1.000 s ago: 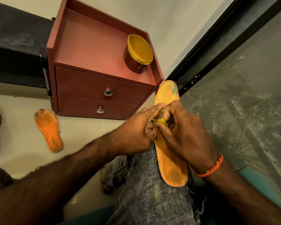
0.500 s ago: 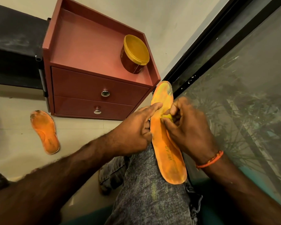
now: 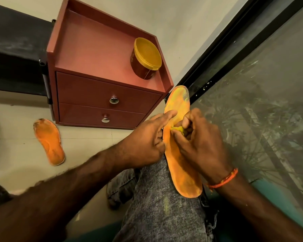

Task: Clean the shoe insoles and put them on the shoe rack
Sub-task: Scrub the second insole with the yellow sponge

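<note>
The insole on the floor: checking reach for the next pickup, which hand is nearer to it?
Left. The left hand steadies the insole on the knee, on the side toward the floor insole; the right hand lies beyond.

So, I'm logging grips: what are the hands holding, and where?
The right hand pinches a small yellow wad against the insole on the knee. The left hand steadies the insole's left edge, mid-length.
</note>
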